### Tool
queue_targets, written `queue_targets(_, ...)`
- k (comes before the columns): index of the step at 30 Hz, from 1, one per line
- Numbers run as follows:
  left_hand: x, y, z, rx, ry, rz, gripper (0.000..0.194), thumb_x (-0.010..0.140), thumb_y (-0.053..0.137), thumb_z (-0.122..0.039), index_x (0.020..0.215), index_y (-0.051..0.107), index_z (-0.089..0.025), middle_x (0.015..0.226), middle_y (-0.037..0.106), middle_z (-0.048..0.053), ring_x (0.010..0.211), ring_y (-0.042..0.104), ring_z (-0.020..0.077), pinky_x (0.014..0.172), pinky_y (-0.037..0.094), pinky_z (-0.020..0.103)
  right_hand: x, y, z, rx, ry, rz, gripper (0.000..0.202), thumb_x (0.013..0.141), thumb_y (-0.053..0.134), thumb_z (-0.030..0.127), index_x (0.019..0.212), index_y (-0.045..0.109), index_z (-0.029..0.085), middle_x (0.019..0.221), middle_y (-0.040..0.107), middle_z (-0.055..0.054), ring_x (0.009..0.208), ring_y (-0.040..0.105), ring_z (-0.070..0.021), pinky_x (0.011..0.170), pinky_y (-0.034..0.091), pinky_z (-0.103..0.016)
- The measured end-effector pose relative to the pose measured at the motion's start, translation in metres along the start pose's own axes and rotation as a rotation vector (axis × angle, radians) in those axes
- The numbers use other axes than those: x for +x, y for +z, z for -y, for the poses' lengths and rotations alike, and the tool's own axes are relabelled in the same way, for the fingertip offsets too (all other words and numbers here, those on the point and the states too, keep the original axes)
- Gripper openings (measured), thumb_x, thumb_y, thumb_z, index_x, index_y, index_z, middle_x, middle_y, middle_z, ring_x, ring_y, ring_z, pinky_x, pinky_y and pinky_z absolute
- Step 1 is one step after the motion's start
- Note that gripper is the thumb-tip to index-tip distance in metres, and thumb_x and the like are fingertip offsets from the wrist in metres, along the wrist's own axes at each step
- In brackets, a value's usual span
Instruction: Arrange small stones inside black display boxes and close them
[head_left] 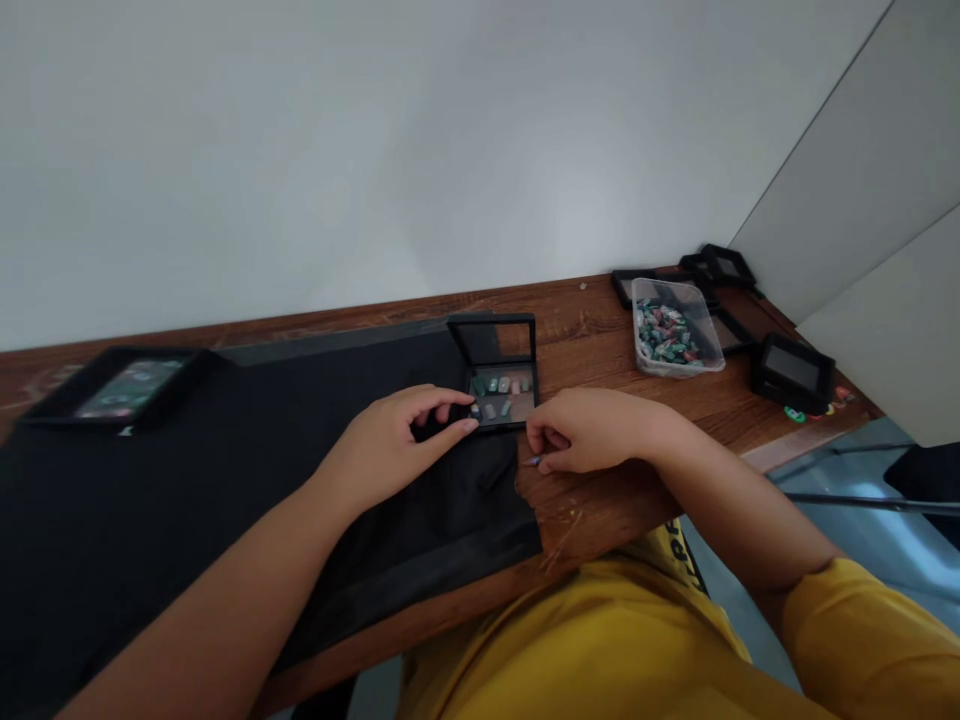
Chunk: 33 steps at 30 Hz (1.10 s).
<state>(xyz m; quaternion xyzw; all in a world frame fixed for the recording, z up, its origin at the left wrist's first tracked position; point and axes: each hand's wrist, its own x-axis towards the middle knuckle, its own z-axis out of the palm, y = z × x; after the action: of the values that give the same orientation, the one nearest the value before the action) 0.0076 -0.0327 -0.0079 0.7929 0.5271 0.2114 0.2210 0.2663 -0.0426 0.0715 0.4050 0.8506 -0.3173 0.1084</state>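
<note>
**Open nail case and loose press-on nail, worktable, seen from the head camera**

Nearest item: yellow garment of the wearer, at the table's near edge.

Right hand: rests on the bare wooden table just right of the black mat. Fingers curled close, thumb and forefinger narrowed to a pinch on a small nail piece, of which only a pale bluish tip shows against the wood. Judged very light, rigid, thin and glossy, so liable to slip or flick away; best taken by its side edges between fingertips, as here.

Left hand: lies on the black mat, fingers loosely bent and moderately spread, the fingertips touching the near left corner of the open case. Whether it grips or merely steadies the case I cannot tell.

Open case: small, black, shallow, straddling the mat's right edge, between the two hands and just beyond them. Its lid stands raised at the back; the tray holds several small nails in green, pale and pink tones. Judged light and stiff, apt to slide on the cloth; hold by the rim, not the hinged lid.

Farther left: a black framed box, closed, with coloured pieces inside.

Farther right: a clear plastic tub heaped with coloured pieces, and more black cases near the table's corner.

Beyond: a plain pale wall.
</note>
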Motion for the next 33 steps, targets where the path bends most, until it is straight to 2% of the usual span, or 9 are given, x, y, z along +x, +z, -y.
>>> queue_targets(9,-0.0001,-0.0013,-0.0003,0.012,0.001,0.002,0.045,0.088,0.058,-0.064,0.105,0.079,-0.028,0.081,0.064,0.001,0.07,0.052,0.0184,0.065,0.044,0.03,-0.0006,0.0009,0.0028,-0.019,-0.009,0.024,0.017,0.093,0.068,0.022,0.108,0.073,0.018,0.09,0.072,-0.003,0.073,0.055,-0.0149,0.064,0.032,-0.026)
queue_targets(13,0.0001,-0.001,-0.001,0.015,-0.002,0.004,0.046,0.088,0.057,-0.064,0.105,0.079,-0.028,0.081,0.064,0.002,0.069,0.051,0.0182,0.064,0.044,0.03,0.0006,0.003,0.0036,-0.047,-0.009,-0.021,0.017,0.097,0.059,0.022,0.104,0.074,0.018,0.097,0.074,-0.006,0.079,0.058,-0.017,0.066,0.033,-0.028)
queue_targets(21,-0.0001,-0.0009,0.0,-0.005,-0.003,0.0,0.045,0.087,0.058,-0.063,0.106,0.079,-0.028,0.081,0.064,0.002,0.071,0.052,0.0188,0.065,0.044,0.03,0.0004,0.007,0.0024,-0.055,-0.048,-0.066,0.015,0.096,0.059,0.023,0.103,0.072,0.018,0.096,0.074,-0.006,0.077,0.057,-0.0165,0.065,0.032,-0.028)
queue_targets(25,-0.0001,-0.0021,-0.0019,-0.009,-0.013,0.016,0.045,0.086,0.058,-0.063,0.105,0.079,-0.028,0.081,0.063,0.002,0.072,0.053,0.0195,0.066,0.043,0.031,-0.0009,0.0052,0.004,-0.036,-0.05,-0.027,0.018,0.094,0.066,0.029,0.107,0.072,0.018,0.09,0.073,-0.004,0.073,0.055,-0.0159,0.063,0.03,-0.028)
queue_targets(33,0.0002,-0.002,-0.0027,-0.01,-0.02,0.021,0.046,0.086,0.058,-0.063,0.107,0.079,-0.027,0.082,0.062,0.002,0.072,0.052,0.0192,0.066,0.043,0.031,-0.0019,0.003,0.01,-0.026,0.002,0.05,0.02,0.092,0.07,0.023,0.111,0.075,0.018,0.089,0.072,-0.003,0.073,0.054,-0.0149,0.063,0.031,-0.027)
